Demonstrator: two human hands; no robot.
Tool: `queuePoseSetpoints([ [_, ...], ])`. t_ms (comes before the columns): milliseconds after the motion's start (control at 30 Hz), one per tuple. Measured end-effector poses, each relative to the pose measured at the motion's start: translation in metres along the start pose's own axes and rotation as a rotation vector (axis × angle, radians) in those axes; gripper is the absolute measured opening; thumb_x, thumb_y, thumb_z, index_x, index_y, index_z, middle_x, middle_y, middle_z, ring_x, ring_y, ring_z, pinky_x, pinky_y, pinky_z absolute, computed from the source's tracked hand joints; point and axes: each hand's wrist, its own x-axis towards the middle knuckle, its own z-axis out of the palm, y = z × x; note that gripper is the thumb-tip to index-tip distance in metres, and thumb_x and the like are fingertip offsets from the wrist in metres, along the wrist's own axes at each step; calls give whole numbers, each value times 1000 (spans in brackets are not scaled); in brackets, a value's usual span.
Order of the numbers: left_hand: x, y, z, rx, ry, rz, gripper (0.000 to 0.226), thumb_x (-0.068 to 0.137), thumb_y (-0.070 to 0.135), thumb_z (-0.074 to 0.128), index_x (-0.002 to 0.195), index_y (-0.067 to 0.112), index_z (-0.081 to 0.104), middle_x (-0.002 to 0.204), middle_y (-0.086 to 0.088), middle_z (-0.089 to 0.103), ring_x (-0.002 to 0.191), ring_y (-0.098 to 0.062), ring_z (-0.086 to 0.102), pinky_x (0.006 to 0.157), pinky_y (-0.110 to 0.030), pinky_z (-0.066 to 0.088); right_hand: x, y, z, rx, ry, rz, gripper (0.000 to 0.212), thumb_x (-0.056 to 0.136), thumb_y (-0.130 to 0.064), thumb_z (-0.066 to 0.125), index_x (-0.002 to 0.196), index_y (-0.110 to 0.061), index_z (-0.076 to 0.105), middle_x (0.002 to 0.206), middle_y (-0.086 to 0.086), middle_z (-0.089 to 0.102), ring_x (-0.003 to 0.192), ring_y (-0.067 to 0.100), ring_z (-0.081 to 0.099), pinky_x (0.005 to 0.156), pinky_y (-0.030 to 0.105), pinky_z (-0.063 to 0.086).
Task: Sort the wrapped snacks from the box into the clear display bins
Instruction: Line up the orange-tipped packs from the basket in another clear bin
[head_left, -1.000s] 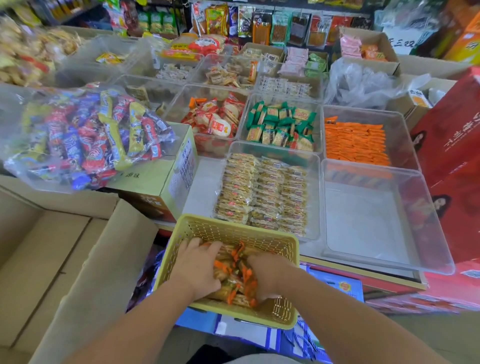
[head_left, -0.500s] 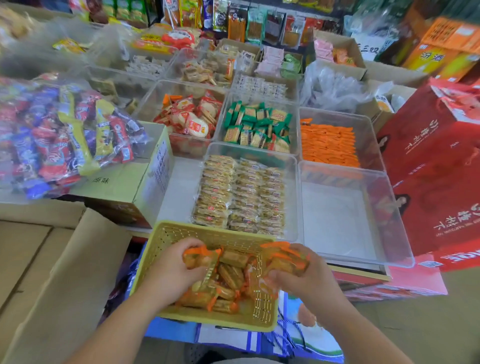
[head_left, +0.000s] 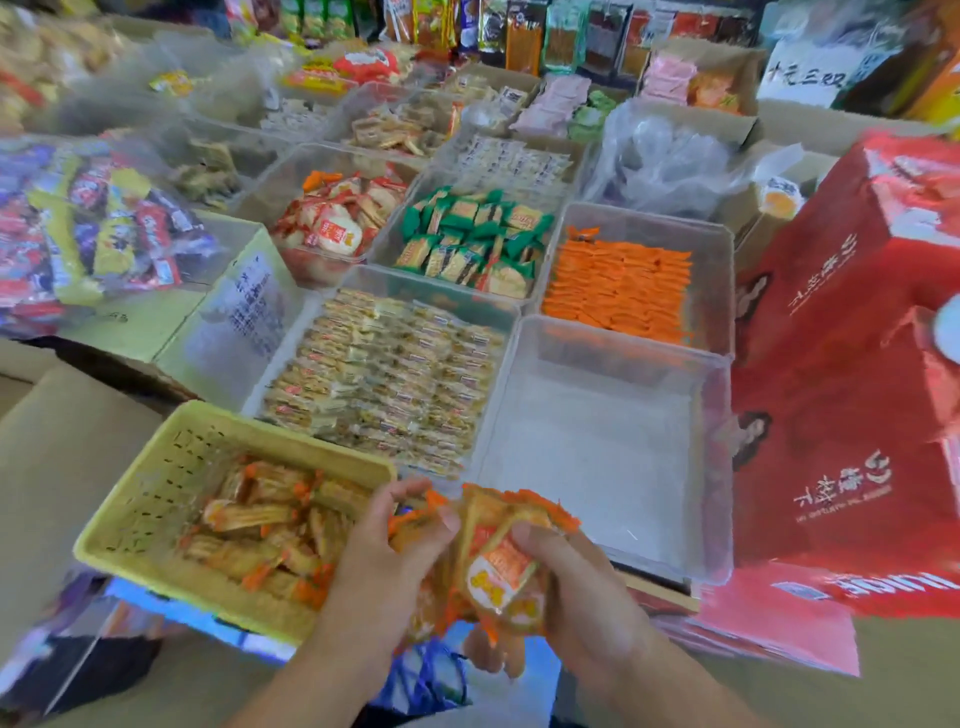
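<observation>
- Nearest the camera, the left hand (head_left: 384, 561) and the right hand (head_left: 576, 592) gripped one bundle of orange-edged snack packets (head_left: 498, 561) between them. The fingers were curled under it and the thumbs pressed on top.
- The bundle was held up in the air between the two hands, touching nothing else that could be made out.
- Just left of the left hand sat a yellow basket (head_left: 130, 499), with loose packets (head_left: 260, 530) of the same kind lying in it. The left wrist crossed its right end.
- Just beyond the right hand stood a clear bin (head_left: 719, 467), its near wall close behind the bundle.
- Beyond the left hand, a second clear bin (head_left: 441, 291) held rows of pale yellow packets (head_left: 384, 379) and stood side by side with the first.
- Farther beyond the right hand, a third bin (head_left: 719, 291) held stacked orange packets (head_left: 618, 280).
- Left of those were green packets (head_left: 467, 234) and red-and-white packets (head_left: 332, 228), each in its own bin.
- Well to the right of the right hand stood a red carton (head_left: 857, 364).
- Far to the left of the left hand, a bag of mixed sweets (head_left: 93, 228) rested on a cardboard box (head_left: 234, 312).
</observation>
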Motion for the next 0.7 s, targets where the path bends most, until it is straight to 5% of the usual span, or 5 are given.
queuePoseSetpoints([
  [167, -34, -4, 50, -110, 60, -40, 43, 60, 43, 95, 97, 40, 74, 93, -10, 79, 74, -31, 77, 56, -40, 60, -17, -8, -27, 18, -29, 112, 60, 75, -43, 65, 113, 3, 69, 97, 36, 59, 79, 49, 44, 54, 41, 29],
  [267, -46, -5, 61, -188, 114, -64, 29, 64, 37, 84, 91, 36, 76, 91, -16, 78, 76, -36, 76, 67, -50, 63, -22, -8, -34, 82, -131, 138, 44, 85, -34, 55, 117, -9, 73, 111, 26, 69, 83, 42, 63, 52, 35, 46],
  [400, -55, -8, 55, -296, 117, -90, 42, 56, 40, 86, 95, 33, 74, 93, -24, 76, 76, -38, 74, 76, -56, 59, -26, -7, -37, 195, -236, 227, 44, 90, -26, 47, 123, -11, 72, 124, 23, 68, 100, 37, 71, 62, 37, 59],
  [567, -53, -18, 35, -349, 152, -88, 31, 74, 27, 86, 102, 33, 72, 92, -24, 76, 75, -41, 74, 70, -54, 59, -29, 0, -20, 89, -107, 212, 43, 93, -36, 55, 123, -10, 72, 114, 23, 71, 77, 33, 73, 54, 34, 56],
  [700, -44, -25, 17, -320, 215, -57, 23, 85, 25, 81, 100, 39, 70, 88, -18, 78, 73, -39, 76, 67, -54, 61, -33, 3, -7, 16, 53, 116, 46, 78, -34, 75, 119, -13, 73, 115, 18, 73, 102, 38, 72, 90, 56, 57],
])
